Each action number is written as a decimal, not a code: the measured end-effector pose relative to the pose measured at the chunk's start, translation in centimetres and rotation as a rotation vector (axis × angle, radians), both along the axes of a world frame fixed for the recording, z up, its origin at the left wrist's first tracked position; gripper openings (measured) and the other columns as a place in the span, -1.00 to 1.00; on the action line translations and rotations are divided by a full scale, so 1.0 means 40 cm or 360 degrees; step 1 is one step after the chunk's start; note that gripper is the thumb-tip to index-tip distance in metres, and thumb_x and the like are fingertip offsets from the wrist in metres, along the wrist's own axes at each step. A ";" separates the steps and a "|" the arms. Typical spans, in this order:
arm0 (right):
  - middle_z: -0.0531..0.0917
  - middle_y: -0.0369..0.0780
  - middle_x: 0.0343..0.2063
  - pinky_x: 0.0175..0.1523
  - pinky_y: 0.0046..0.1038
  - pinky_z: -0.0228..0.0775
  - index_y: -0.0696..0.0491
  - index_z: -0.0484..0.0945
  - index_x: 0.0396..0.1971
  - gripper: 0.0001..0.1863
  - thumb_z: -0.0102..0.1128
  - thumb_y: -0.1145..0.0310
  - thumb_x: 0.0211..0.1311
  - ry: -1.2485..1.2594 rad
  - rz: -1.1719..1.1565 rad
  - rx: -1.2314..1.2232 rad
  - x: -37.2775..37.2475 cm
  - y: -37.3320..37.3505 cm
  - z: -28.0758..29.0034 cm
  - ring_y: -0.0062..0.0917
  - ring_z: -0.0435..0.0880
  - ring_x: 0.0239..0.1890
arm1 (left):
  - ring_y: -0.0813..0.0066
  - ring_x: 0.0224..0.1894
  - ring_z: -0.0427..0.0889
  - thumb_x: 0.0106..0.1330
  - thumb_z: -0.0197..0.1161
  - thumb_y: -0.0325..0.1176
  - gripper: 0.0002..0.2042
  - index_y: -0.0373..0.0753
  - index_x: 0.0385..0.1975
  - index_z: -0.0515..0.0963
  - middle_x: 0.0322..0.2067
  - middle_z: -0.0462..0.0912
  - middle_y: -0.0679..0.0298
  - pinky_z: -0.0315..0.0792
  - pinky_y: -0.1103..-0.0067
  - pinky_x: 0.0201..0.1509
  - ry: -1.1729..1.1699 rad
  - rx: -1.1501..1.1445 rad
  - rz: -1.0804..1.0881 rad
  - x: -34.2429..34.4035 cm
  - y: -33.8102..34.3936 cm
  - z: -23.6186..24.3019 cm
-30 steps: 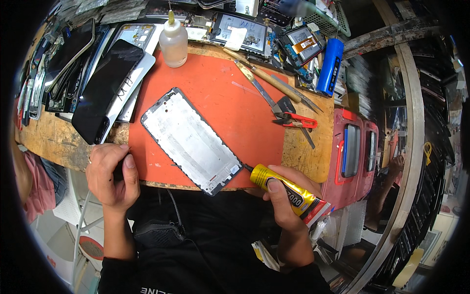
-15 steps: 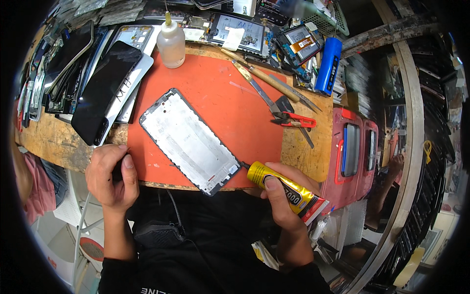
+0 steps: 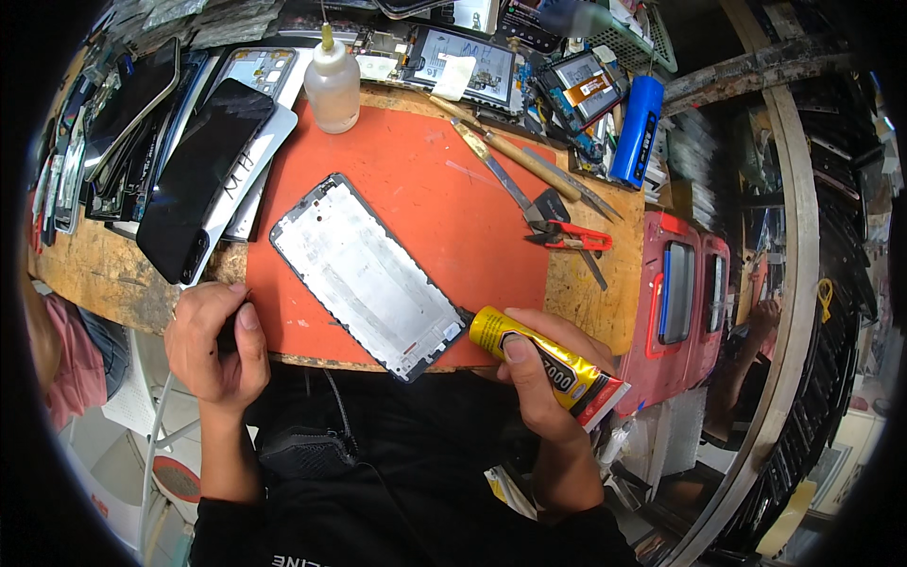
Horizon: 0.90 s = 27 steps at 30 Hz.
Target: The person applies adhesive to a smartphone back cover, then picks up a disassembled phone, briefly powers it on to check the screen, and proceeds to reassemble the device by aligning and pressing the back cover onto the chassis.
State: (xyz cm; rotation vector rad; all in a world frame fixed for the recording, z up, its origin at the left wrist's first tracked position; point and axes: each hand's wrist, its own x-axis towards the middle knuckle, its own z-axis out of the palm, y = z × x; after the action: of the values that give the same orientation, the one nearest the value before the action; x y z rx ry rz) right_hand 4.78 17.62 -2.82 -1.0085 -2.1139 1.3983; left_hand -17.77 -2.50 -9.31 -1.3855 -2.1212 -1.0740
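Note:
A phone's screen frame (image 3: 368, 279), white-silver inside with a black rim, lies slanted on an orange-red mat (image 3: 472, 250). My right hand (image 3: 543, 378) is closed around a yellow and black glue tube (image 3: 543, 364) with a red and white end. The tube's dark nozzle (image 3: 464, 315) meets the frame's right edge near its lower corner. At the mat's left edge, my left hand (image 3: 215, 335) is curled, thumb close to the index finger and apart from the frame. A tiny dark spot shows between those fingertips; what it is cannot be made out.
Phones and screens (image 3: 198, 180) pile up at left. Behind the mat stands a clear needle-tipped bottle (image 3: 333, 90). Wooden-handled tools (image 3: 529, 170) and red snips (image 3: 572, 236) lie at right, near a blue cylinder (image 3: 638, 132) and a pink-red case (image 3: 661, 293).
My right hand has shifted the glue tube slightly left and up, its nozzle moving along the frame's right edge. My left hand has hardly moved.

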 end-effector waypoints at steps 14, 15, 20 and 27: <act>0.79 0.00 -0.29 -0.12 -0.44 0.64 0.27 0.69 -0.10 -0.77 0.37 0.55 0.26 0.0014 0.0017 -0.0006 -0.019 0.007 -0.015 -0.37 0.83 -0.26 | 0.18 -0.41 0.68 0.21 0.29 -0.59 -0.81 -0.38 -0.18 0.58 -0.40 0.68 0.09 0.49 0.44 -0.37 -0.0010 0.0011 0.0001 -0.001 -0.003 -0.007; 0.79 0.00 -0.29 -0.12 -0.44 0.64 0.27 0.69 -0.10 -0.77 0.37 0.55 0.26 0.0025 0.0024 0.0002 -0.021 0.008 -0.016 -0.37 0.83 -0.27 | 0.18 -0.41 0.68 0.20 0.29 -0.59 -0.81 -0.38 -0.19 0.58 -0.40 0.68 0.09 0.48 0.44 -0.37 -0.0016 0.0016 -0.0003 -0.001 -0.002 -0.007; 0.79 0.01 -0.28 -0.13 -0.44 0.64 0.28 0.69 -0.10 -0.77 0.37 0.56 0.27 0.0043 0.0028 0.0000 -0.037 0.009 -0.014 -0.37 0.82 -0.28 | 0.20 -0.42 0.67 0.19 0.29 -0.60 -0.81 -0.38 -0.19 0.58 -0.41 0.67 0.09 0.47 0.46 -0.39 -0.0003 0.0027 -0.0003 -0.001 0.002 -0.004; 0.79 0.01 -0.28 -0.12 -0.44 0.64 0.28 0.69 -0.10 -0.77 0.37 0.56 0.27 0.0041 0.0043 -0.0003 -0.052 0.012 -0.012 -0.36 0.82 -0.26 | 0.20 -0.43 0.67 0.17 0.29 -0.61 -0.80 -0.37 -0.19 0.58 -0.41 0.67 0.10 0.47 0.46 -0.39 -0.0001 0.0034 -0.0008 -0.002 0.003 -0.005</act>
State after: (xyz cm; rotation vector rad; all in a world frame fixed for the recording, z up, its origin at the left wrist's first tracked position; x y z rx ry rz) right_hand 2.71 18.12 -3.29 -0.9610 -2.1149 1.4190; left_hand -17.85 -2.38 -9.50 -1.3817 -2.1016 -1.0964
